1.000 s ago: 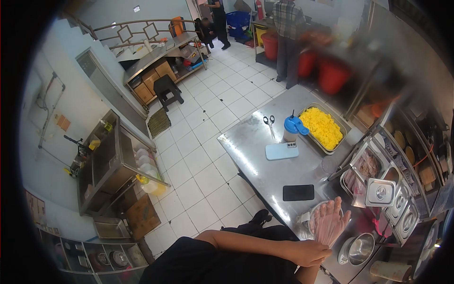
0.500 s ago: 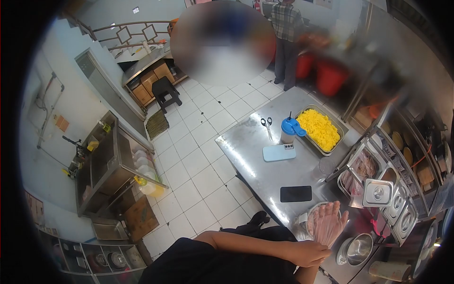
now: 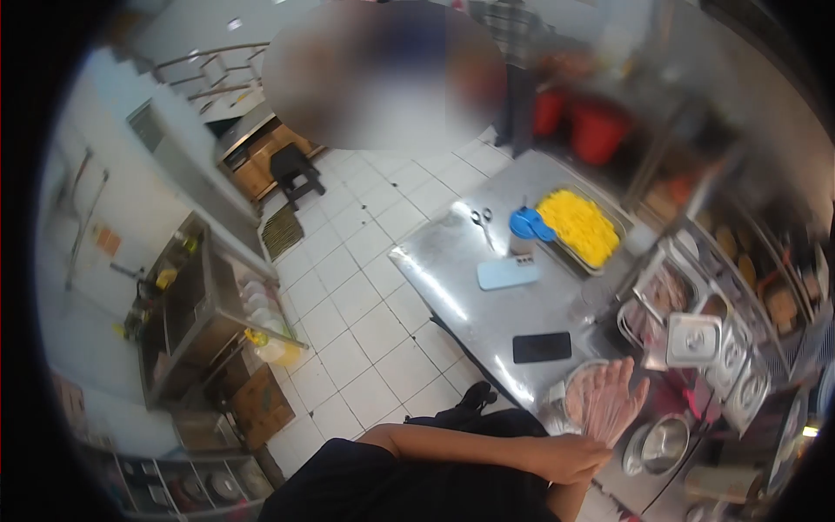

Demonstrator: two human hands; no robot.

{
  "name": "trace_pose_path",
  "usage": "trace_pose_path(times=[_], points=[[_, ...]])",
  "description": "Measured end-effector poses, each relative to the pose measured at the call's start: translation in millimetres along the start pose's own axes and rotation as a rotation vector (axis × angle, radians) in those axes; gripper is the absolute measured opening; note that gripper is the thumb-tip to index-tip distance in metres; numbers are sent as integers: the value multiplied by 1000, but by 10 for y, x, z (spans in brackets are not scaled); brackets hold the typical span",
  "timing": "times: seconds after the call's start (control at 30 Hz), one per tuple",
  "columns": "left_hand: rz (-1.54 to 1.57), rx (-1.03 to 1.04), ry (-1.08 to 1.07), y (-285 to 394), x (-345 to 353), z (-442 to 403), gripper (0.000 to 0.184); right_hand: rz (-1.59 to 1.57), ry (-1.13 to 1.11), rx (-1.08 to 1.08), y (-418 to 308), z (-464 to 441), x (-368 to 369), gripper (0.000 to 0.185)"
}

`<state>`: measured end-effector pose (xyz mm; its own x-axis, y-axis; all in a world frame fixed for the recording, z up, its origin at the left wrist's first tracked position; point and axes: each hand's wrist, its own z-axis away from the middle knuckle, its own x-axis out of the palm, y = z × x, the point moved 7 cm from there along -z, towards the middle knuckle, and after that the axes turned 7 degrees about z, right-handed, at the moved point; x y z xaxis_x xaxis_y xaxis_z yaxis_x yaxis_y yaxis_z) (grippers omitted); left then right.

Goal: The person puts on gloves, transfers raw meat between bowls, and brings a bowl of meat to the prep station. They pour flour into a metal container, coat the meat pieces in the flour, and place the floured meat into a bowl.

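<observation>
My right hand wears a clear plastic glove, its fingers spread and nothing in them. At its wrist, my left hand is closed on the glove's cuff. Partly behind the gloved fingers is a round container with pinkish contents, wrapped in something clear. A black phone lies just beyond it on the steel table. To the right of my hands sits a metal bowl.
Farther up the table are a light blue phone, scissors, a blue-lidded cup and a tray of yellow food. Lidded metal pans stand at right. A person stands beyond, near red bins.
The view has shifted slightly and blurred, so the table items appear a little farther left. My gloved fingers have spread a bit wider. My left hand keeps its hold at the cuff.
</observation>
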<state>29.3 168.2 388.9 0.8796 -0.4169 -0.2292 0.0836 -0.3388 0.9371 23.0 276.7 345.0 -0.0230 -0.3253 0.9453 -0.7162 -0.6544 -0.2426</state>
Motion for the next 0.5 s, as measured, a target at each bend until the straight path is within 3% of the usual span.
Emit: trace_pose_path(times=[0.17, 0.27, 0.43, 0.5], points=[[65, -258, -105, -78, -107, 12, 20, 109, 249, -149, -410, 298, -115, 53], [122, -289, -73, -281, -121, 128, 20, 189, 288, -252, -749, 609, -121, 50], [-18, -499, -106, -823, -213, 188, 23, 314, 664, -440, -1209, 1348, -509, 40], [-303, -248, 25, -964, -303, -32, 26, 366, 792, -455, -1251, 1577, -667, 38]])
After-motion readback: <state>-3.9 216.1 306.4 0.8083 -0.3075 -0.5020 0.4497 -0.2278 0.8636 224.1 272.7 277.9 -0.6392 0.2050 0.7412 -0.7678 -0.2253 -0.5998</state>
